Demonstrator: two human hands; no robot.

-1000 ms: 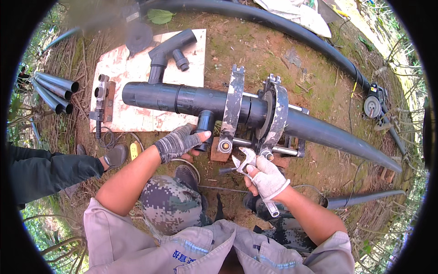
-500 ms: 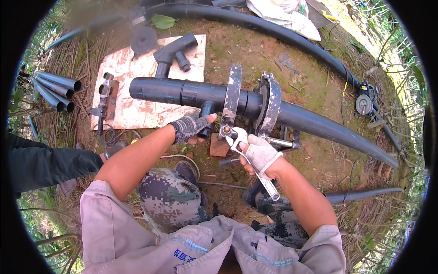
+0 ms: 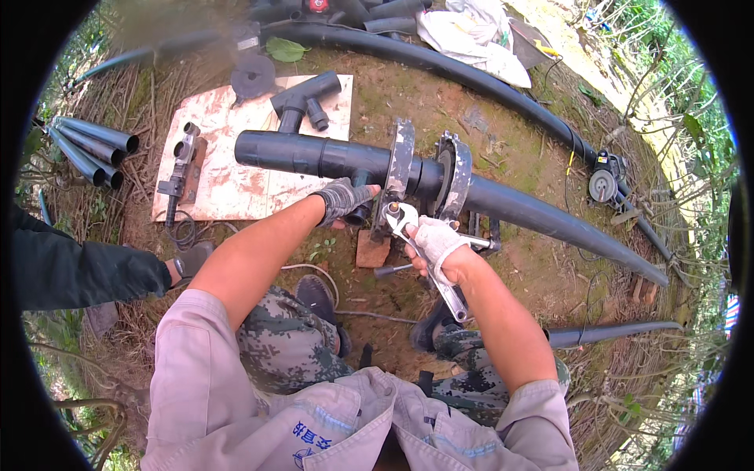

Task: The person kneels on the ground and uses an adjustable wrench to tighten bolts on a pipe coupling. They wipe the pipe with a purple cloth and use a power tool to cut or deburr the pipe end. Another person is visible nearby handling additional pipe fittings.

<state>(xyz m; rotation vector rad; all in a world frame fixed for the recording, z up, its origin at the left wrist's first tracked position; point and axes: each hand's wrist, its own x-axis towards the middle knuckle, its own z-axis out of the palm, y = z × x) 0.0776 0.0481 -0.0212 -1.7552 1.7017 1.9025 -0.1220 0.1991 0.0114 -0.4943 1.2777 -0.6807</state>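
My right hand (image 3: 440, 242), in a whitish glove, grips a silver adjustable wrench (image 3: 448, 295). The wrench jaws sit around a bolt (image 3: 393, 209) at the bottom of the left ring clamp (image 3: 401, 157). That worn, paint-chipped clamp encircles a thick black pipe (image 3: 284, 152), and a second ring clamp (image 3: 457, 177) stands just right of it. Wearing a dark grey glove, my left hand (image 3: 342, 201) is closed around the short side branch (image 3: 362, 179) of the black pipe, thumb toward the clamp. Its fingers are partly hidden behind the branch.
A pale board (image 3: 212, 177) carries a black branch fitting (image 3: 302, 98) and a heating tool (image 3: 182, 166). Cut pipes (image 3: 94, 145) lie at the left, near another person's gloved hand (image 3: 193, 261). A long black pipe (image 3: 471, 69) curves behind; a white sack (image 3: 476, 39) lies beyond it.
The view has shifted slightly, and the wrench handle sits a little more upright. The other person's gloved hand shows more fully at the left. Both my hands keep their holds.
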